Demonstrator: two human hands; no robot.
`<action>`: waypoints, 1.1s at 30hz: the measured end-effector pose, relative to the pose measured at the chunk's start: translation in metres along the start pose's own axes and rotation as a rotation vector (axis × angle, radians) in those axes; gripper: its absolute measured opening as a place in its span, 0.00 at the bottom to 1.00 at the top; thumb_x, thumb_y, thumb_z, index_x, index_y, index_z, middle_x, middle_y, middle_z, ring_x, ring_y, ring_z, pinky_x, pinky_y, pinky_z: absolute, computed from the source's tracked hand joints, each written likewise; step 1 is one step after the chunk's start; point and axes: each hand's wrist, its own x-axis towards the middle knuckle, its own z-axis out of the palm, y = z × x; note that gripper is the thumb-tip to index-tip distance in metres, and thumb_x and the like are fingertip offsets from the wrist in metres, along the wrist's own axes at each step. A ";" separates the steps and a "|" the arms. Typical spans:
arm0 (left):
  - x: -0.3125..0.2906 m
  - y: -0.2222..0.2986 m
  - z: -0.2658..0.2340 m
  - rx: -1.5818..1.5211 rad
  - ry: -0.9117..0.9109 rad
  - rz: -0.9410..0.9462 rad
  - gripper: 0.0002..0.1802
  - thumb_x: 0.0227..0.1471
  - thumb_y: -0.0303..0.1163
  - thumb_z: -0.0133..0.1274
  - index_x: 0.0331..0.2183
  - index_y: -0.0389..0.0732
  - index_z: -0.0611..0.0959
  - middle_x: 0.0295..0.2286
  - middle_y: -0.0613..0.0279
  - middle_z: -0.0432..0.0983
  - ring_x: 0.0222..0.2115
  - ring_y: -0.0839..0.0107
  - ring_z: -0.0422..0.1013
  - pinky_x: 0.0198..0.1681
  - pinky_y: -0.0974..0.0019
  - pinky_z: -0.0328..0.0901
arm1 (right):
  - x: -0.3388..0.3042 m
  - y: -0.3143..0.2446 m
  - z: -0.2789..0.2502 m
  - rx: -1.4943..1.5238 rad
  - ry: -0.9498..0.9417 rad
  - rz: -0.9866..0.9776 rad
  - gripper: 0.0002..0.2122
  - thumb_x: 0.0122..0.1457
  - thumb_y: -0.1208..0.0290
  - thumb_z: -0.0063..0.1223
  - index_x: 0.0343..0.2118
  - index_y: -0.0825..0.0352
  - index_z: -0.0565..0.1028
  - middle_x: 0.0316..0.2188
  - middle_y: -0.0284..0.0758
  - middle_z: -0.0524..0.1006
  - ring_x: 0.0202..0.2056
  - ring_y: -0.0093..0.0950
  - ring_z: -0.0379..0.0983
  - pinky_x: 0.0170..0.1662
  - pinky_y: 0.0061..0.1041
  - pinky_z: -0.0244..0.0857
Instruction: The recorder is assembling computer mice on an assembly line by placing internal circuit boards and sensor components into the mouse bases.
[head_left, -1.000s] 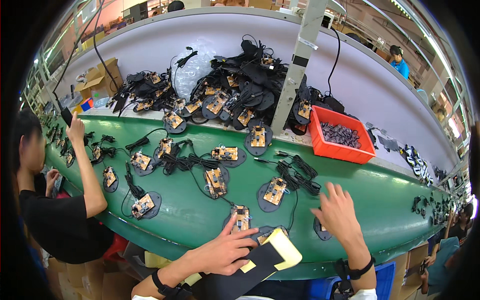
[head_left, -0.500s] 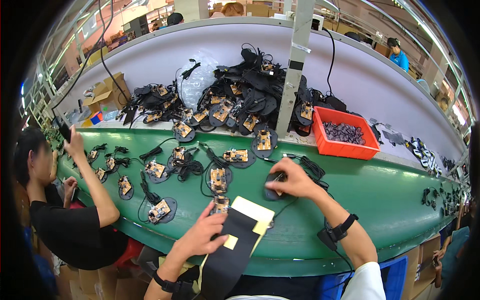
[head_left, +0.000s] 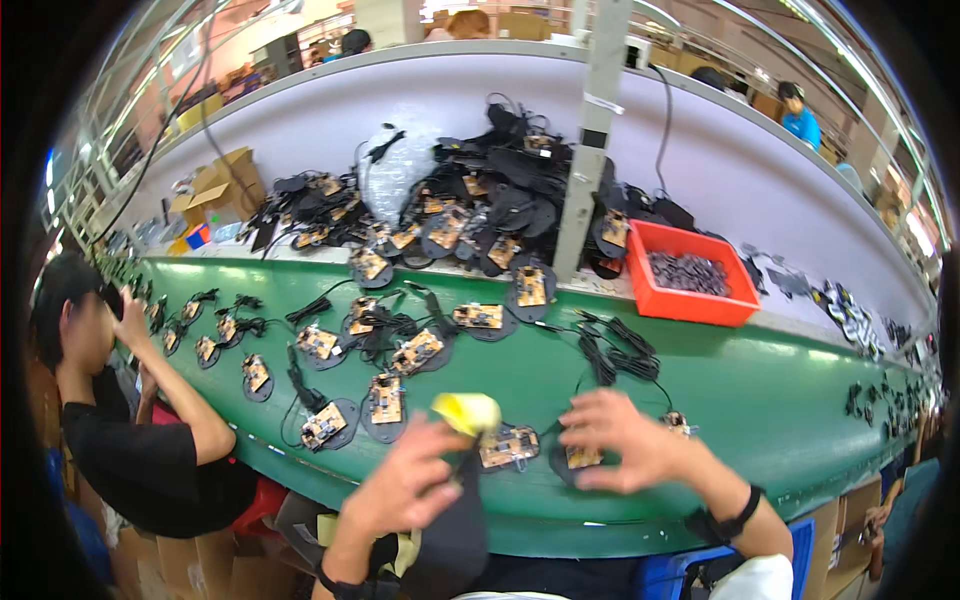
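Note:
My left hand (head_left: 405,485), smeared by motion, has its fingers curled at a black sheet (head_left: 450,540) with yellow backing. The yellow end (head_left: 467,412) bends up beyond my fingertips. My right hand (head_left: 630,445) hovers with fingers apart around a circuit board on a dark base (head_left: 580,458), partly covering it; I cannot tell whether they touch. Between my hands lies another board on a base (head_left: 510,448). Left of these rests a tan board on a rounded black base (head_left: 386,400), and behind it a similar board (head_left: 417,350).
Coiled black cables (head_left: 618,345) lie on the green bench (head_left: 740,400). A red bin (head_left: 690,265) of small dark parts stands behind, beside a post (head_left: 590,150) and a heap of black bases and cables (head_left: 510,180). A person in black (head_left: 150,440) sits at left.
My right hand has come down and nearer from mid-bench, where it held a dark base. My left hand has lifted slightly, and the sheet's yellow end has curled. Nearby boards have shifted.

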 end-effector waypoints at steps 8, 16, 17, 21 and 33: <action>-0.024 0.047 0.044 -0.667 0.031 -0.246 0.10 0.62 0.30 0.55 0.38 0.31 0.77 0.28 0.50 0.72 0.26 0.55 0.70 0.31 0.59 0.64 | -0.111 -0.028 0.042 -0.028 0.208 0.858 0.49 0.53 0.48 0.67 0.71 0.67 0.52 0.70 0.54 0.51 0.73 0.49 0.39 0.72 0.52 0.33; 0.026 0.052 0.075 -0.541 -0.087 0.070 0.18 0.56 0.35 0.63 0.43 0.33 0.80 0.43 0.49 0.76 0.47 0.49 0.72 0.51 0.54 0.69 | -0.084 -0.104 0.031 0.648 -0.384 1.248 0.57 0.42 0.58 0.77 0.71 0.69 0.50 0.61 0.48 0.66 0.66 0.39 0.61 0.67 0.36 0.50; 0.025 0.046 0.053 -0.240 0.031 -0.027 0.27 0.51 0.41 0.67 0.46 0.34 0.79 0.49 0.47 0.73 0.53 0.46 0.67 0.57 0.50 0.64 | -0.083 -0.139 0.033 0.405 0.278 0.823 0.04 0.57 0.80 0.64 0.33 0.73 0.80 0.27 0.36 0.76 0.26 0.25 0.71 0.31 0.25 0.66; -0.017 -0.041 -0.053 0.949 0.352 -0.919 0.59 0.35 0.63 0.70 0.65 0.53 0.67 0.68 0.34 0.40 0.69 0.30 0.35 0.63 0.21 0.41 | -0.141 -0.131 -0.020 0.130 0.246 0.752 0.15 0.52 0.74 0.68 0.43 0.71 0.81 0.38 0.42 0.82 0.40 0.35 0.79 0.44 0.33 0.72; 0.084 -0.109 0.026 0.353 0.179 -0.551 0.34 0.43 0.65 0.64 0.46 0.53 0.85 0.61 0.45 0.58 0.65 0.45 0.47 0.64 0.32 0.42 | 0.056 0.013 0.072 -0.128 0.122 0.675 0.57 0.37 0.40 0.74 0.71 0.50 0.54 0.71 0.58 0.39 0.68 0.73 0.30 0.67 0.70 0.28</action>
